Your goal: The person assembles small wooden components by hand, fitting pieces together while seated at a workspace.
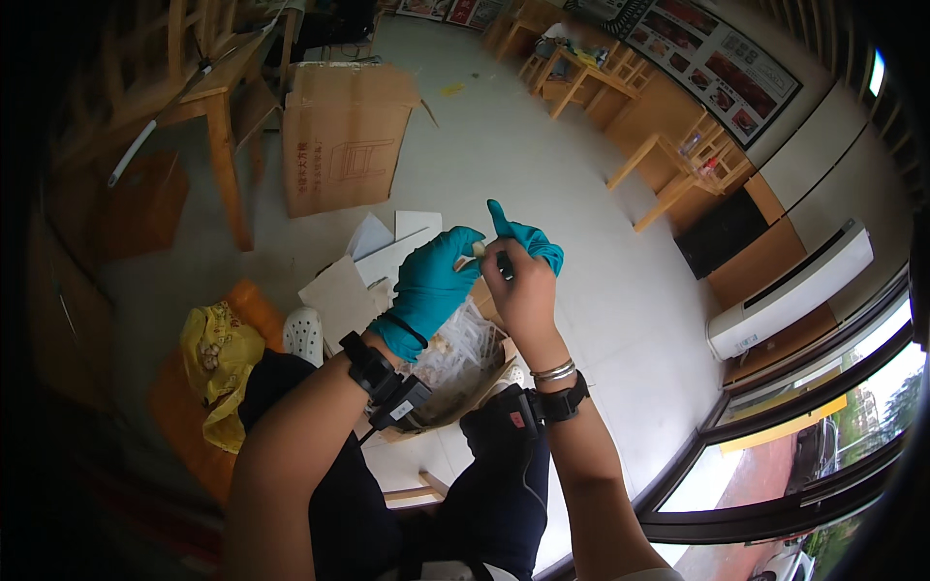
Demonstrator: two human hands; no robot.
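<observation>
My left hand (431, 281), in a teal rubber glove, is raised in front of me with its fingers closed. A small pale piece (479, 250) shows at its fingertips; its kind is unclear. Close beside it is my right hand (528, 295), bare at the wrist and knuckles, its thumb and fingers curled together. At those fingers a second teal glove (531, 238) bunches up, one finger of it sticking upward. Whether some of my fingers are inside it I cannot tell. Something dark, partly hidden, shows between the right thumb and fingers.
Below my hands an open carton (475, 402) holds clear plastic pieces. A yellow bag (215, 358) with pale round lumps is at left, near a white clog (303, 334). White boards (387, 242) lie behind. Farther off are a large cardboard box (344, 136) and wooden tables (668, 169).
</observation>
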